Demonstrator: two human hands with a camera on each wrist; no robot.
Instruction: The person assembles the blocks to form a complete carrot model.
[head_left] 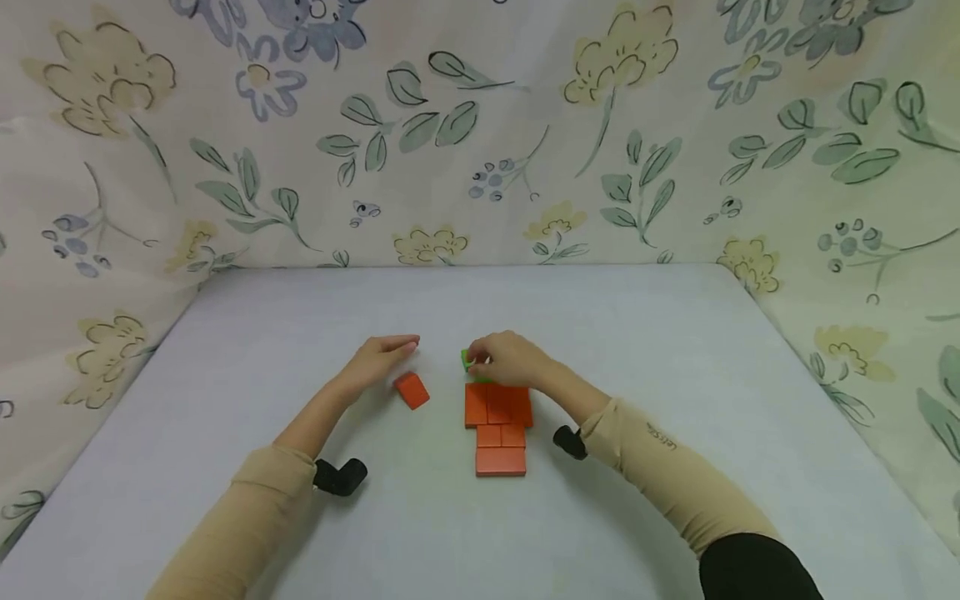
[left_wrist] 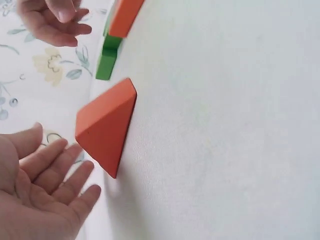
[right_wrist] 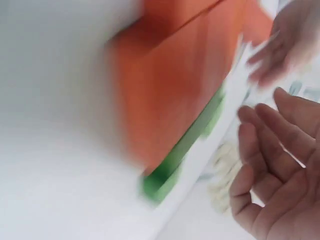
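My left hand (head_left: 378,358) is held just beyond a loose orange triangular block (head_left: 412,390). In the left wrist view its fingers (left_wrist: 60,172) are spread and relaxed beside that block, holding nothing. Over a green block (head_left: 465,360) at the far end of the orange blocks (head_left: 498,406) hovers my right hand (head_left: 510,358), partly hiding it. The right wrist view, blurred, shows loosely bent fingers (right_wrist: 267,155) with nothing in them, apart from the green block (right_wrist: 202,120). That green piece lies along the edge of the orange blocks (right_wrist: 175,75).
The orange blocks lie in rows, with a wider row far off and a single wide block (head_left: 500,462) nearest me. A white table (head_left: 405,533) carries everything. Floral cloth (head_left: 480,192) stands behind and along both sides. Black wrist devices (head_left: 341,477) sit below both forearms.
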